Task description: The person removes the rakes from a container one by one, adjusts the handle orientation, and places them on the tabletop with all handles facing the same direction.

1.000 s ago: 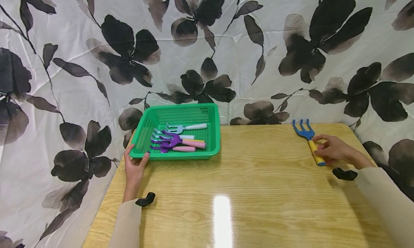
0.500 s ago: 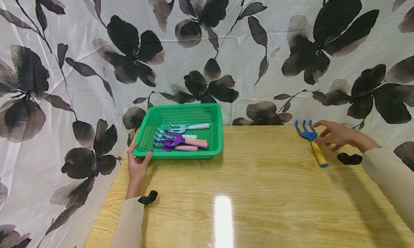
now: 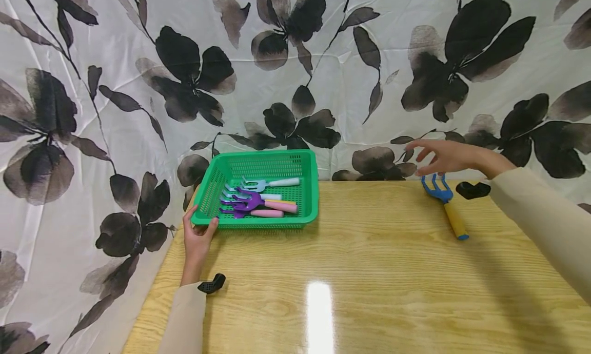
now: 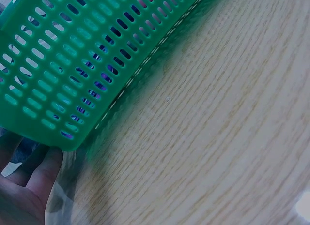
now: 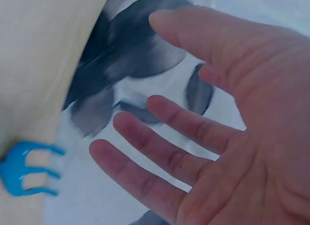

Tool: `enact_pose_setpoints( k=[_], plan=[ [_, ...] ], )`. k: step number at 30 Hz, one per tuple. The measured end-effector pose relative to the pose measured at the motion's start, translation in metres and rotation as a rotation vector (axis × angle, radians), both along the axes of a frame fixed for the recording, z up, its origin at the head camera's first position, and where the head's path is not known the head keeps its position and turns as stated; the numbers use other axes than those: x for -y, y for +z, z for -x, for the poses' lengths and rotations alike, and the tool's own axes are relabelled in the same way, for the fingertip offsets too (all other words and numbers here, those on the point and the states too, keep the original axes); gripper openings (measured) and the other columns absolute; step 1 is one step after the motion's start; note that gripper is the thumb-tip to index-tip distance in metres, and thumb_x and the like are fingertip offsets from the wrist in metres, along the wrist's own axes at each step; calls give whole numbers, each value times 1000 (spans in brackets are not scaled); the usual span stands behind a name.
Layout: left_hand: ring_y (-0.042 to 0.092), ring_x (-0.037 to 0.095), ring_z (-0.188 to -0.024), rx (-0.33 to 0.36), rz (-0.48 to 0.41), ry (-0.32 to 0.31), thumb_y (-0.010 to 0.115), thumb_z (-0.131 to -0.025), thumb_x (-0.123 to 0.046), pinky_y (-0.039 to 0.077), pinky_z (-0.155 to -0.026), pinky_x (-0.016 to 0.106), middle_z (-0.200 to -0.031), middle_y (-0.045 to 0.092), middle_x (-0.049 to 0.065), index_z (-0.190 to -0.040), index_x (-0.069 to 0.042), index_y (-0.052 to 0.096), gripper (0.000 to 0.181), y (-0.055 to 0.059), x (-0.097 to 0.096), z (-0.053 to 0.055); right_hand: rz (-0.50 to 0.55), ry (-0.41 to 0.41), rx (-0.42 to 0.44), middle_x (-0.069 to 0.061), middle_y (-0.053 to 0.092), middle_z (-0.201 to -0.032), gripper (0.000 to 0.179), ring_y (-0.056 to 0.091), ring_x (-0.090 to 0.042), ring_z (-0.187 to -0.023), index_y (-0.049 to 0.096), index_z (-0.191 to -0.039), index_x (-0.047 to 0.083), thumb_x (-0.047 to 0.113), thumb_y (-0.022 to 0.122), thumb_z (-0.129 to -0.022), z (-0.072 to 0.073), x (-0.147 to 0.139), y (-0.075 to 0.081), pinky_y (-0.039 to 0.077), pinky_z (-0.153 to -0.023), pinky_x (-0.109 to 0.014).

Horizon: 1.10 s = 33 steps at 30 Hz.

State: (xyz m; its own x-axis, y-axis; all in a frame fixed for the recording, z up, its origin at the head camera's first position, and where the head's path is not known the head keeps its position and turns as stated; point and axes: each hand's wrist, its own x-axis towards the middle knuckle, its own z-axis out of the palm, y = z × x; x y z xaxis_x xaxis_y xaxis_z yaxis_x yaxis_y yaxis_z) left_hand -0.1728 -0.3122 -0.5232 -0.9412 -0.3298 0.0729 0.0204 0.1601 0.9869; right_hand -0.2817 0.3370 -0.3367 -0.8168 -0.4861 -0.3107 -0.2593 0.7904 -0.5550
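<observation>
My left hand (image 3: 197, 246) holds the near left corner of a green perforated plastic basket (image 3: 263, 224), thumb on its front side and fingers on its left side. In the left wrist view, fingers (image 4: 46, 172) touch the corner below the slotted wall. Inside the basket lie several small hand forks: purple ones (image 3: 249, 201) with pink handles and pale blue ones (image 3: 256, 185) with white handles. My right hand (image 3: 448, 155) hovers with nothing in it, fingers spread, above the tines of a blue hand fork (image 3: 454, 220) with a yellow handle. That fork rests on the table at the far right.
The wooden table (image 3: 369, 261) ends at the back against a white cloth (image 3: 369, 87) printed with dark flowers. Cloth also hangs along the left side. A bright light reflection (image 3: 319, 313) lies on the tabletop near the front.
My right hand has let go of the blue hand fork's yellow handle, then risen and moved left above its tines. The left hand stays on the basket corner.
</observation>
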Motion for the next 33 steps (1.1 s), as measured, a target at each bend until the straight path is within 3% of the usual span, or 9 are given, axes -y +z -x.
enact_pose_setpoints(
  k=[6,14,23,26,29,30,33],
  plan=[
    [55,20,-121,-2,-1,5,74,-97,-28,47,-87,12,-144,52,20,-158,-32,29,76,-1,2,-1,-4,105,-56,-30,53,-140,76,69,-38,-106,33,-157,7,22,77,-95,13,48,23,58,-81,-50],
    [56,14,-116,8,19,26,75,-96,-30,48,-83,11,-141,54,18,-157,-35,31,75,-3,4,-2,25,198,-125,-25,57,-140,73,68,-36,-108,38,-155,15,22,78,-94,31,106,36,57,-86,-49],
    [58,14,-113,-11,-5,-1,74,-97,-26,49,-83,12,-139,55,21,-159,-31,30,76,-2,3,0,29,245,-109,-14,56,-141,73,67,-29,-111,39,-156,23,26,78,-94,42,169,31,51,-97,-51],
    [57,18,-115,7,0,-14,73,-98,-23,49,-83,12,-142,54,24,-160,-24,28,77,12,-1,-5,46,262,-86,-14,54,-143,72,66,-30,-113,39,-156,24,23,77,-95,45,191,28,51,-98,-51],
    [55,22,-118,19,-11,-21,71,-98,-19,49,-83,12,-145,51,25,-162,-21,25,78,16,-1,-6,60,292,-63,-15,53,-146,72,66,-32,-113,38,-156,24,21,77,-95,48,213,24,51,-98,-49],
    [55,23,-118,20,-8,-19,72,-98,-19,49,-83,12,-145,51,26,-161,-20,25,78,16,-1,-6,59,303,-64,-15,53,-146,72,66,-31,-113,38,-156,24,21,77,-95,49,220,23,51,-98,-49],
    [57,17,-115,5,-12,-4,73,-98,-21,49,-82,12,-143,53,24,-161,-25,27,78,3,4,1,59,347,-58,-14,53,-146,72,68,-29,-110,38,-156,25,24,77,-95,54,240,17,51,-98,-47]
  ],
)
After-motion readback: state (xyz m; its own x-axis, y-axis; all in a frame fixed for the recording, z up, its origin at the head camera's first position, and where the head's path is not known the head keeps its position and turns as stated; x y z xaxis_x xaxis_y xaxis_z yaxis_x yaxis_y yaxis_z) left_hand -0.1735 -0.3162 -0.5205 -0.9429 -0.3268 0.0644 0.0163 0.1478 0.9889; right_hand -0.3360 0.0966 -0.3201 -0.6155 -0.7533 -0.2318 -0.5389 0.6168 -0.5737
